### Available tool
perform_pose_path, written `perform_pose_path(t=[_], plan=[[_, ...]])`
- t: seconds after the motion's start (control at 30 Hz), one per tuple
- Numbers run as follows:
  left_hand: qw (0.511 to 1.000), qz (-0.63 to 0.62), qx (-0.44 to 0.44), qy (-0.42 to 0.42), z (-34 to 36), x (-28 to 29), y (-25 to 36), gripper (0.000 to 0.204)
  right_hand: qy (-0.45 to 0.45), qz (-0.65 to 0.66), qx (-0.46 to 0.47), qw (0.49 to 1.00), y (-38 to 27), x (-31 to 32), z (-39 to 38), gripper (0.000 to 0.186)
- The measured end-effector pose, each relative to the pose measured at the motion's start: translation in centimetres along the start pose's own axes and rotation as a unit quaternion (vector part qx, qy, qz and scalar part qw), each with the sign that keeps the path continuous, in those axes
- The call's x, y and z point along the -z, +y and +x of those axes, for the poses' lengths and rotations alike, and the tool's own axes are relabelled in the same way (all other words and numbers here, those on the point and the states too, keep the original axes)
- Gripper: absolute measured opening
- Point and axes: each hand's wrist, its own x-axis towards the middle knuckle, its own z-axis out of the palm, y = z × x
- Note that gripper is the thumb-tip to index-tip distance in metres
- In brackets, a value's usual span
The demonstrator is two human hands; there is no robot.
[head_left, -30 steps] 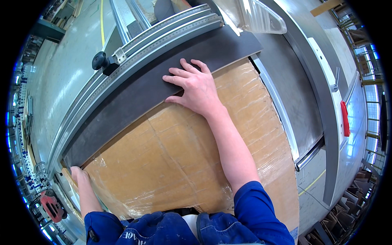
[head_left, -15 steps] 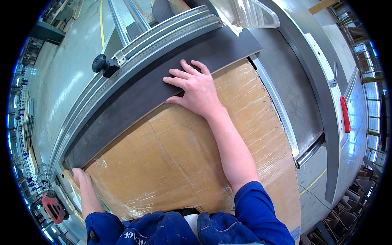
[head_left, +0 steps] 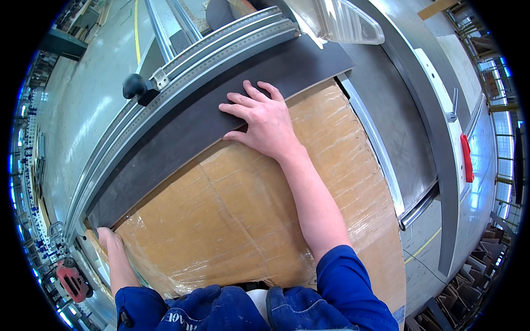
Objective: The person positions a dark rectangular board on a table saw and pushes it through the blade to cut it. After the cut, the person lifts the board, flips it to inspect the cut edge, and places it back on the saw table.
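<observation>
Right hand point(head_left: 265, 124) flat, fingers spread on dark panel point(head_left: 182, 138) | left hand point(head_left: 107, 238) gripping wrapped board point(head_left: 232, 220) corner | position unchanged since earlier, panel held steady.

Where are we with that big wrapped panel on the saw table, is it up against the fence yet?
Looks done: the film-wrapped brown panel lies flat on the dark grey table. In hand: the right hand is spread flat over its far edge, fingers on the table, and the left hand grips its near-left corner. Left: a wide dark strip separates the panel from the ruled metal fence, so it is not yet against it.
</observation>
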Motion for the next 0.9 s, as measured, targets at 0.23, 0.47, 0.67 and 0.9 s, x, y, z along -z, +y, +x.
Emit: perform_pose_path(t=[0.23, 0.47, 0.67, 0.9], plan=[[0.999, -0.008, -0.016, -0.028, -0.9, 0.9, 0.3, 0.077, -0.007, 0.005, -0.006, 1.0, -0.1, 0.0, 0.1, 0.063], [1.0, 0.0, -0.008, -0.022, -1.8, 1.1, 0.9, 0.079, -0.017, -0.003, -0.009, 1.0, -0.2, 0.2, 0.2, 0.062], [0.999, 0.018, -0.02, -0.033, -3.5, 0.9, 1.1, 0.075, -0.02, -0.006, -0.013, 1.0, 0.0, 0.3, 0.0, 0.062], [0.998, -0.045, -0.018, -0.045, -1.9, 0.7, 0.5, 0.078, -0.013, -0.001, -0.01, 1.0, 0.0, 0.0, 0.0, 0.062]])
